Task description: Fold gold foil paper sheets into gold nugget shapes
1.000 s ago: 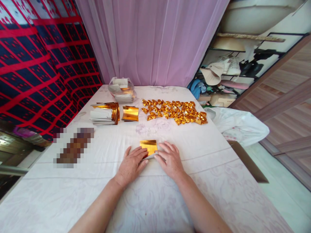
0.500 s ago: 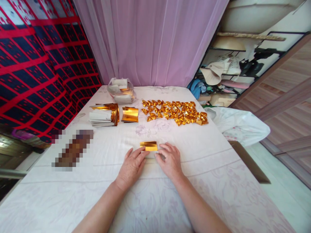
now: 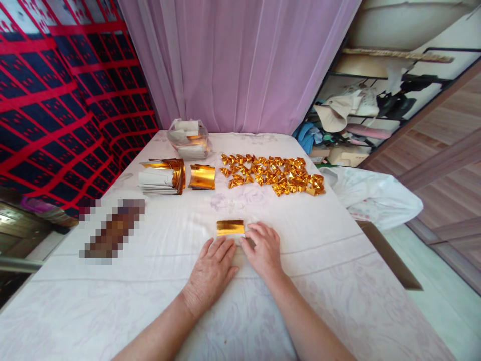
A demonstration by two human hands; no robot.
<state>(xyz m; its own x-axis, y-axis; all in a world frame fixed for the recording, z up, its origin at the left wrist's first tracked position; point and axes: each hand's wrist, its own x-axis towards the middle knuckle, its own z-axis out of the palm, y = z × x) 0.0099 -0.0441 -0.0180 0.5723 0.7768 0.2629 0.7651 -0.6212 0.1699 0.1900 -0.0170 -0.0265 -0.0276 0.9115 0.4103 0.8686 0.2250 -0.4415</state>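
Note:
A small sheet of gold foil paper lies on the cloth-covered table in front of me, with a pale strip along its near edge. My left hand rests flat just below it, fingers stretched out and holding nothing; the fingertips are at or close to the near edge. At the sheet's right end is my right hand, its fingers loosely bent and the thumb apart from the index finger. Whether those fingertips touch the paper I cannot tell.
Farther back stand a stack of gold and white paper, a smaller gold foil stack and a clear bag of paper. Several folded gold foil pieces lie at back right. A white plastic bag sits beyond the table's right edge.
My left hand has drawn back toward me and flattened, its fingers coming off the gold foil paper. The right hand has stayed almost in place.

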